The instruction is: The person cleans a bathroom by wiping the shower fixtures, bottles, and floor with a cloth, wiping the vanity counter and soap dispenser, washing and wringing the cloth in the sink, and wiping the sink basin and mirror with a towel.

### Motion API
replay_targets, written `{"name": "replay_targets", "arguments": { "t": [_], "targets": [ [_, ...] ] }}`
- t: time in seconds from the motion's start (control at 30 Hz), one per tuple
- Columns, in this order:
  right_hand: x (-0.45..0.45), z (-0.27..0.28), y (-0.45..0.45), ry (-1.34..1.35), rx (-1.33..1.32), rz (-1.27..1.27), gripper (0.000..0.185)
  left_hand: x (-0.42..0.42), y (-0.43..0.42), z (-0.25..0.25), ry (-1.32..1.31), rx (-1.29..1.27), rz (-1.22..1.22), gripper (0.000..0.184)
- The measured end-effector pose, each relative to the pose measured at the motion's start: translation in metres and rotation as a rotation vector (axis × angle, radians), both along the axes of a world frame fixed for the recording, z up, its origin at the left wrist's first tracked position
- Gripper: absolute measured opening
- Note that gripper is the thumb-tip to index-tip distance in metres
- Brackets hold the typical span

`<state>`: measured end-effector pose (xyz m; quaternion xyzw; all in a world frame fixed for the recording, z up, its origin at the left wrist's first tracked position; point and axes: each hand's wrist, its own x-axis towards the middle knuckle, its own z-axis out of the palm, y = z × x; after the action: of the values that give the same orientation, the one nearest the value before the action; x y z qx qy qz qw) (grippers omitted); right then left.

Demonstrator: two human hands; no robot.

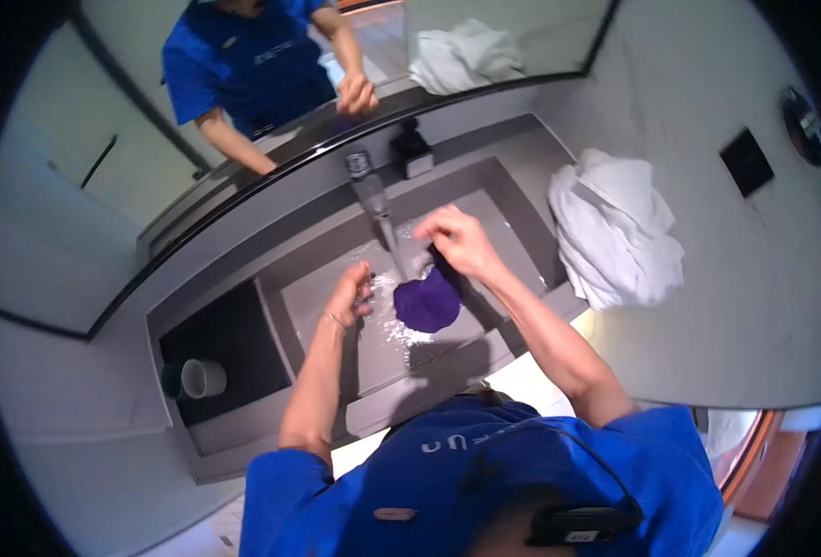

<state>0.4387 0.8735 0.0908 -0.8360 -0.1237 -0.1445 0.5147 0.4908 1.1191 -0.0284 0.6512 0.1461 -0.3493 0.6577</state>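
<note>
A purple cloth (pixel 427 304) hangs over the grey sink (pixel 313 311), its upper end pinched in my right hand (pixel 459 243). Water runs from the metal faucet (pixel 371 190) down beside the cloth and splashes on the basin floor. To the left of the stream, my left hand (pixel 349 294) is apart from the cloth, its fingers loosely bent and holding nothing I can see.
A crumpled white towel (pixel 612 232) lies at the sink's right end. A light cup (pixel 203 379) and a dark green cup (pixel 172 381) stand on the black tray (pixel 243 343) at left. Behind the faucet are a dark dispenser (pixel 411 148) and a mirror (pixel 373 56).
</note>
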Motion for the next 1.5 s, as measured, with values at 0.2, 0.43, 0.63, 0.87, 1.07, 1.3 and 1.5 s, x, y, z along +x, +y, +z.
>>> {"name": "replay_targets", "arguments": {
  "t": [0.2, 0.43, 0.63, 0.87, 1.07, 1.3, 1.5],
  "targets": [
    [-0.007, -0.074, -0.062, 0.475, -0.314, 0.004, 0.055, -0.038, -0.047, -0.081, -0.553, 0.252, -0.169, 0.047],
    [-0.057, -0.155, -0.036, 0.751, -0.435, 0.19, 0.058, -0.047, -0.072, -0.087, -0.077, -0.135, -0.098, 0.019],
    [-0.032, -0.075, -0.066, 0.805, 0.467, 0.177, 0.033, -0.005, -0.037, 0.011, -0.182, -0.099, 0.163, 0.023],
    [0.022, -0.031, -0.063, 0.527, 0.723, 0.042, 0.027, -0.03, -0.129, -0.086, -0.102, -0.144, -0.013, 0.025],
    [0.045, -0.094, -0.166, 0.659, -0.213, -0.287, 0.037, 0.002, -0.07, -0.016, -0.269, 0.049, 0.235, 0.022],
    [0.017, -0.161, -0.106, 0.696, -0.717, -0.317, 0.075, -0.009, -0.083, -0.1, -0.695, 0.853, -0.091, 0.069],
    [-0.009, -0.169, -0.054, 0.627, -0.445, 0.185, 0.058, -0.04, -0.076, -0.068, -0.229, 0.329, -0.037, 0.032]
  ]
}}
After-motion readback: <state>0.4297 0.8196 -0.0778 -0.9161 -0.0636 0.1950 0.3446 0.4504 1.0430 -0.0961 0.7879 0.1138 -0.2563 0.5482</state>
